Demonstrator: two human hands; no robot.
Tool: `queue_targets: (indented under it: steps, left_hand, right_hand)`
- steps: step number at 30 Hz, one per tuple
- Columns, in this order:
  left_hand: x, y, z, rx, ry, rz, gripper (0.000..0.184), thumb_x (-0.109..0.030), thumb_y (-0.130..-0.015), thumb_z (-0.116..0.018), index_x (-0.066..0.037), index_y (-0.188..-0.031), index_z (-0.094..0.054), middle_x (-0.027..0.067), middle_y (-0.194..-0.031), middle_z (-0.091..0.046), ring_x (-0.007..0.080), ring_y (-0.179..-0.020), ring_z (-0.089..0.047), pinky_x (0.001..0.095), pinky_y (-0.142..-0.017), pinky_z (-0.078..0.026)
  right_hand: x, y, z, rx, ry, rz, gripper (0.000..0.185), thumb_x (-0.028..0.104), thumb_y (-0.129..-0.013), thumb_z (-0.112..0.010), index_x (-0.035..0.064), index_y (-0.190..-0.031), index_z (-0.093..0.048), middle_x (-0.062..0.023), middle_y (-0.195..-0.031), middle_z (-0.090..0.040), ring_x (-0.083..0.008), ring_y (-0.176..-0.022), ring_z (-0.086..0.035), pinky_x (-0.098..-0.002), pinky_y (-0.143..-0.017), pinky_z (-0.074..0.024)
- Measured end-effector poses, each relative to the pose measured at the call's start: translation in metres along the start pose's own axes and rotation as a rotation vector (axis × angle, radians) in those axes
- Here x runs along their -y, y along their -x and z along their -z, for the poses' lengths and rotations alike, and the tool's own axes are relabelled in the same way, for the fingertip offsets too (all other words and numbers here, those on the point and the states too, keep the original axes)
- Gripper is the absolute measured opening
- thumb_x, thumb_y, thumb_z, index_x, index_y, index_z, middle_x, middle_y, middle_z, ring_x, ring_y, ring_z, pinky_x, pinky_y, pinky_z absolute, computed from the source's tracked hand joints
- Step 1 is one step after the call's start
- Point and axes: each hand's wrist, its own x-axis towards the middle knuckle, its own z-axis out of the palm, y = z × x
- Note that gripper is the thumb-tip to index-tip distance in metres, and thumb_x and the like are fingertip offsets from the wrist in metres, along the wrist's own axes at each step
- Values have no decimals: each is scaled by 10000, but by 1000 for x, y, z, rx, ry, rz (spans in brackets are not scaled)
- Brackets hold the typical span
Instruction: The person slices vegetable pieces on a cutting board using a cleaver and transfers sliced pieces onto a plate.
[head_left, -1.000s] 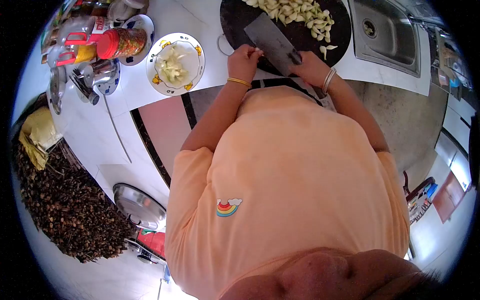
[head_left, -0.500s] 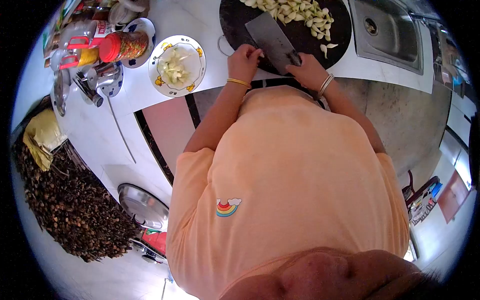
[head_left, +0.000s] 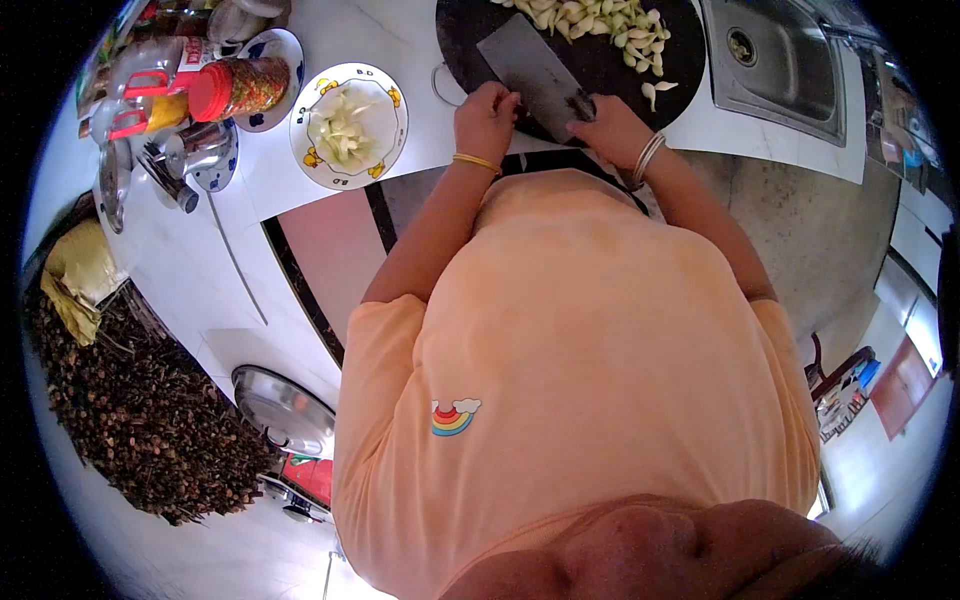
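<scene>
My right hand (head_left: pixel 612 132) is closed around the handle end of a cleaver (head_left: pixel 532 68). Its broad grey blade lies slanted over a dark round chopping board (head_left: pixel 462 42). Just left of the blade, my left hand (head_left: pixel 485 125) is closed with its fingertips pinched together; whatever they hold is too small to make out. Pale pieces that look like garlic cloves (head_left: pixel 590 22) are heaped on the far side of the board, with a couple lying apart (head_left: pixel 655 92) at its right. Similar pale pieces (head_left: pixel 345 130), some sliced, lie on a white plate (head_left: pixel 388 150) to the left.
Right of the board is a steel sink (head_left: pixel 780 95). On the left of the counter stand a red-lidded jar (head_left: pixel 235 90), bottles (head_left: pixel 160 70) and a metal container (head_left: pixel 205 150). A steel basin (head_left: pixel 285 410) and a large pile of brown pieces (head_left: pixel 150 420) sit lower left.
Both hands and the cleaver have shifted slightly left and up in view. My left hand's fingers have curled in a little. The plate and heap look the same.
</scene>
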Motion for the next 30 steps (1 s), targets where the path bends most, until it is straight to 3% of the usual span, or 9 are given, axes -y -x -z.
queue_targets:
  steps: [2, 5, 9, 12, 14, 15, 17, 23, 30]
  left_hand:
    - [-5, 1, 1, -38, -70, -77, 135, -163, -847, -661, -40, -808, -620, 120, -715, -662, 260, -640, -667, 362, -605, -518]
    - [-1, -1, -1, -81, -207, -173, 150, -176, -843, -661, -37, -806, -620, 133, -731, -664, 316, -695, -658, 390, -643, -516]
    - [1, -5, -7, -102, -302, -143, 158, -186, -834, -674, -38, -809, -626, 141, -756, -667, 336, -722, -649, 409, -648, -508]
    - [8, -9, -11, -37, -174, -69, 217, -230, -866, -674, -23, -913, -630, 126, -770, -673, 284, -673, -667, 397, -618, -510]
    - [8, -16, -12, -23, -47, 4, 270, -249, -849, -694, -3, -934, -621, 125, -805, -664, 291, -802, -656, 394, -703, -513]
    - [1, -18, -10, -20, -47, -4, 270, -249, -849, -694, -3, -934, -621, 125, -805, -664, 291, -802, -656, 394, -703, -513]
    - [-19, -22, -3, -41, -304, -149, 344, -291, -807, -735, -16, -985, -630, 154, -977, -648, 320, -982, -609, 404, -845, -489]
    - [-18, -38, -34, -82, -483, -680, 499, -313, -747, -761, -36, -1135, -613, 181, -1165, -554, 367, -1076, -526, 472, -926, -415]
    - [-18, -24, -51, 27, -268, -559, 447, -179, -755, -717, -21, -1146, -569, 203, -1256, -514, 398, -1192, -461, 493, -1000, -376]
  right_hand:
    - [-12, -6, -12, -315, 351, 351, 285, 219, -829, -648, -56, -860, -578, -181, -642, -607, -262, -501, -605, -376, -508, -490]
    - [4, -5, -22, -283, 392, 287, 305, 234, -827, -637, -61, -887, -589, -233, -738, -634, -353, -692, -645, -418, -657, -513]
    - [-4, -5, -12, -186, 242, 136, 296, 225, -831, -629, -61, -886, -584, -217, -740, -635, -363, -690, -635, -424, -652, -509]
    - [-30, -1, -8, -458, 321, 718, 275, 222, -848, -636, -44, -845, -568, -144, -625, -598, -268, -504, -588, -379, -505, -478]
    - [1, 33, 16, -222, -156, -20, 412, 299, -822, -664, -91, -937, -596, -208, -709, -626, -316, -634, -642, -413, -626, -512]
    - [-11, 33, 18, -230, -159, -18, 412, 299, -822, -664, -91, -937, -596, -208, -709, -626, -316, -634, -642, -413, -626, -512]
    - [-42, 30, 20, -408, -143, 103, 258, 227, -860, -670, 6, -799, -552, -20, -546, -507, -128, -415, -472, -293, -410, -397]
    - [-65, 64, 13, -274, -369, -77, 218, 171, -852, -667, 26, -771, -527, -24, -510, -483, -127, -398, -458, -284, -397, -363]
    - [-74, 57, -26, -151, -582, -187, 235, 167, -838, -666, 29, -698, -535, -39, -523, -526, -148, -415, -502, -313, -402, -388]
